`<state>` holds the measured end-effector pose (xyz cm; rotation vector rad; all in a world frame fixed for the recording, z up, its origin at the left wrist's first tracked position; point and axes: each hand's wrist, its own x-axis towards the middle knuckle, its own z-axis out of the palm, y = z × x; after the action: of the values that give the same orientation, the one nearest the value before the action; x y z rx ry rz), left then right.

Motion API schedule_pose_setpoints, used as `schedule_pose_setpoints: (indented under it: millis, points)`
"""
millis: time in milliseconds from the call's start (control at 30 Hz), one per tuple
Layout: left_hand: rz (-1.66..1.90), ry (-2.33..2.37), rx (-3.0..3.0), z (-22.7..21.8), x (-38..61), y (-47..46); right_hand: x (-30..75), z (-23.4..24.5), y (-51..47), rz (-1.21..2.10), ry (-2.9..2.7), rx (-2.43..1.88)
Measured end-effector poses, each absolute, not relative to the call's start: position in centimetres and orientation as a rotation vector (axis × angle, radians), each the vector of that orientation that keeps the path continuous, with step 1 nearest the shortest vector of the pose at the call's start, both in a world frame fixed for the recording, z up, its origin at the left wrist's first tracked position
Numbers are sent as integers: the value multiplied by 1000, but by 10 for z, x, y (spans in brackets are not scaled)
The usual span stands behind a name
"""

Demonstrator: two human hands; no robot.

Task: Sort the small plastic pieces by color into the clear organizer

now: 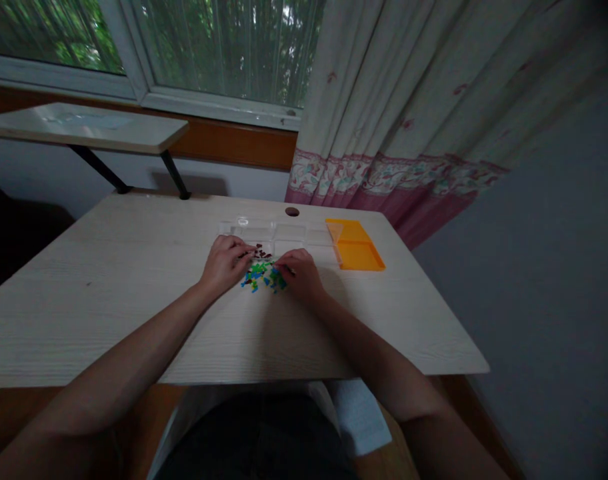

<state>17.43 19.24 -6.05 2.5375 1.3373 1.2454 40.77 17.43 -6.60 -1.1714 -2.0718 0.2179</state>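
Note:
A loose pile of small green, blue and yellow pieces (259,270) lies on the table between my hands. Just behind it, several dark red pieces (262,253) sit at the front of a clear plastic compartment tray (290,233). My left hand (225,262) rests at the tray's front left, its fingers bent together beside the dark red pieces; whatever may be in them is too small to name. At the pile's right side, my right hand (301,275) has thumb and fingers drawn into a pinch. What they hold, if anything, is hidden.
An orange plastic tray (361,255) lies right of the clear one. Behind them the pale wooden table (149,267) has a round cable hole (293,212). A raised shelf (94,127) on black legs stands at the back left. A curtain (364,133) hangs at the back right.

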Motion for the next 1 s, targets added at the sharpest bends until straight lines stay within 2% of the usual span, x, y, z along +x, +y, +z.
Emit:
schedule_pose_setpoints:
  millis: [200, 433, 600, 733, 1000]
  points:
    - [1092, 995, 2666, -56, 188, 179, 405, -67, 174, 332, -2000, -1053]
    - [1185, 945, 2696, -58, 188, 181, 401, -64, 170, 504, -1906, -1047]
    - [1094, 1003, 2719, -53, 188, 180, 399, -65, 167, 564, -1862, -1059]
    - [1054, 1085, 2660, -53, 185, 181, 401, -64, 168, 512, -1880, -1113]
    - [1288, 1379, 2429, -59, 170, 198, 416, -62, 175, 154, -2096, -1224]
